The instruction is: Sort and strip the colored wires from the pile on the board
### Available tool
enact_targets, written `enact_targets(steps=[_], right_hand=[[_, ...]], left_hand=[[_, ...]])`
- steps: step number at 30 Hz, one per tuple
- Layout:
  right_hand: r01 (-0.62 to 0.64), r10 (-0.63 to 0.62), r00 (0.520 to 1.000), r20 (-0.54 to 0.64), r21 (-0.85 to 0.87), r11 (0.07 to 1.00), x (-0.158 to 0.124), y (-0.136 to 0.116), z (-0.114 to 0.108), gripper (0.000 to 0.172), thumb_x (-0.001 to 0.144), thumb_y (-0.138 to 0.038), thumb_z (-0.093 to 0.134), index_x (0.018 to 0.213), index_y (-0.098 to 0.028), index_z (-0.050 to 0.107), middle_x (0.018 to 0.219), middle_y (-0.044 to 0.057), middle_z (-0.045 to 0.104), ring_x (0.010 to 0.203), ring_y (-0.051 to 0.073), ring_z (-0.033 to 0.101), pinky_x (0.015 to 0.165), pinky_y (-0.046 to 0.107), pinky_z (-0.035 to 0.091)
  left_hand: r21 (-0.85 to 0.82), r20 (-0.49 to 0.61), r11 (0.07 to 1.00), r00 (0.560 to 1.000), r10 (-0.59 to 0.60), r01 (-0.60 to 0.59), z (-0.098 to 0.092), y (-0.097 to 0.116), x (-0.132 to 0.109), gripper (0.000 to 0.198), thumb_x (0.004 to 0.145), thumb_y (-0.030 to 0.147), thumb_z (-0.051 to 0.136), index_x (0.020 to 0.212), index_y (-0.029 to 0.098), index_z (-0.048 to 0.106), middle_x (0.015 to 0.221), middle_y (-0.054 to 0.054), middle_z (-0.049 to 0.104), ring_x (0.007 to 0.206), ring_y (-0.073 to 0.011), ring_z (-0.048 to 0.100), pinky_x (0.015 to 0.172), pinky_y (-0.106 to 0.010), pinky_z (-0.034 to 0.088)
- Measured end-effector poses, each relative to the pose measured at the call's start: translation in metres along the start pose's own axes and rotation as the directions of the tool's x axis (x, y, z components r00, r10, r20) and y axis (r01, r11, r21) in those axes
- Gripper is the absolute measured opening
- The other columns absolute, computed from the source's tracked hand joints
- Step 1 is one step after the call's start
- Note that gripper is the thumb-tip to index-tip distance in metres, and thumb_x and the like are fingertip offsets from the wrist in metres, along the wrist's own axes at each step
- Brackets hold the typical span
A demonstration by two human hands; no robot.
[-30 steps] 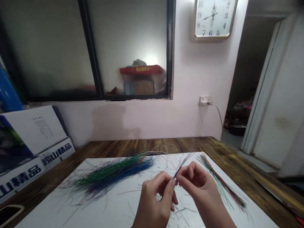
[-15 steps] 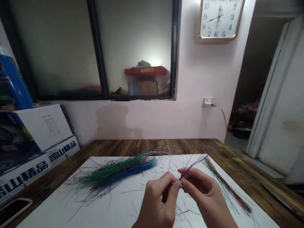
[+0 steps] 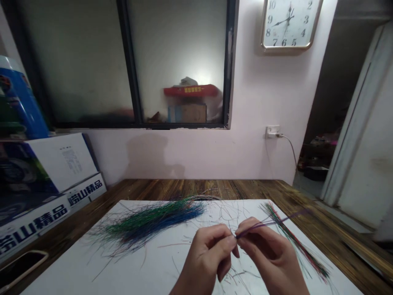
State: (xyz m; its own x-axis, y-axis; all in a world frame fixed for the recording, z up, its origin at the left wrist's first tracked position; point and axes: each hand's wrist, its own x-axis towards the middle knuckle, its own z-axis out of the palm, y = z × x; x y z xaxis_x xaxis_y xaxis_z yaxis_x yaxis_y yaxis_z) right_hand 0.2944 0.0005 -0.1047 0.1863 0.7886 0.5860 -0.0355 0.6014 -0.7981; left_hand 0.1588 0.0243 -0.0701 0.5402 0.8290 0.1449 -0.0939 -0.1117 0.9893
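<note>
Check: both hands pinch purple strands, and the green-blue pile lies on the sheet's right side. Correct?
No: the head view shows the green-blue pile on the left side of the white sheet. The purple strands are as stated.

A single camera sits on the person's head, at the near side of the table (image 3: 251, 189), facing forward and slightly down along it. The hands (image 3: 210, 256) are close to the lens, over the table's near part; the wall (image 3: 199, 153) and clock (image 3: 289, 26) stand farther off, beyond the table.
</note>
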Motion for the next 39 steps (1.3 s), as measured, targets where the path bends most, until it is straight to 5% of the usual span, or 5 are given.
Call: enact_targets(steps=[10,21,29,34,39], right_hand=[[0.380,-0.348,0.923,0.166,-0.230,0.896,0.005,-0.011,-0.007,0.021,0.084,-0.007,0.052,0.084,-0.025,0.061,0.071,0.001,0.059,0.064,0.015,0.058,0.055,0.026,0.049],[0.428,-0.374,0.884,0.282,-0.164,0.889,0.000,-0.003,-0.017,0.029,0.085,-0.001,0.046,0.094,-0.028,0.056,0.076,0.000,0.055,0.066,0.015,0.056,0.056,0.028,0.045],[0.458,-0.379,0.855,0.355,-0.170,0.873,0.002,-0.006,-0.019,0.022,0.086,-0.005,0.051,0.094,-0.025,0.054,0.083,0.001,0.056,0.077,0.016,0.055,0.066,0.030,0.045],[0.503,-0.420,0.852,0.313,-0.266,0.823,0.005,-0.009,-0.017,0.019,0.085,-0.005,0.055,0.092,-0.023,0.056,0.086,0.001,0.055,0.081,0.015,0.056,0.071,0.028,0.046],[0.337,-0.342,0.938,0.057,-0.386,0.859,0.004,-0.004,-0.013,0.012,0.084,-0.016,0.057,0.084,-0.023,0.048,0.074,-0.002,0.049,0.067,0.013,0.052,0.058,0.023,0.047]], left_hand=[[-0.243,0.130,0.951,0.978,-0.164,0.191,-0.003,0.004,0.003,0.018,0.067,0.024,0.056,0.053,0.014,0.054,0.044,0.004,0.040,0.034,-0.0035,0.024,0.037,-0.022,0.011],[-0.482,0.405,0.747,0.873,-0.273,0.458,-0.009,-0.016,0.007,0.007,0.060,0.016,0.055,0.054,0.013,0.055,0.043,0.004,0.037,0.038,-0.0031,0.026,0.037,-0.017,0.018],[-0.333,0.167,0.941,0.979,0.115,-0.053,-0.021,-0.028,-0.014,0.020,0.068,0.025,0.071,0.087,0.021,0.065,0.087,-0.003,0.057,0.060,-0.0071,0.051,0.060,-0.022,0.041],[-0.329,0.367,0.922,0.927,-0.073,0.202,-0.014,-0.011,-0.002,0.017,0.069,0.026,0.057,0.056,0.015,0.056,0.045,0.003,0.043,0.034,-0.0046,0.029,0.038,-0.021,0.024],[-0.148,0.141,0.988,0.989,-0.031,0.052,-0.006,0.008,-0.001,0.021,0.074,0.027,0.051,0.056,0.015,0.053,0.039,0.006,0.034,0.034,-0.0051,0.020,0.037,-0.022,0.013]])
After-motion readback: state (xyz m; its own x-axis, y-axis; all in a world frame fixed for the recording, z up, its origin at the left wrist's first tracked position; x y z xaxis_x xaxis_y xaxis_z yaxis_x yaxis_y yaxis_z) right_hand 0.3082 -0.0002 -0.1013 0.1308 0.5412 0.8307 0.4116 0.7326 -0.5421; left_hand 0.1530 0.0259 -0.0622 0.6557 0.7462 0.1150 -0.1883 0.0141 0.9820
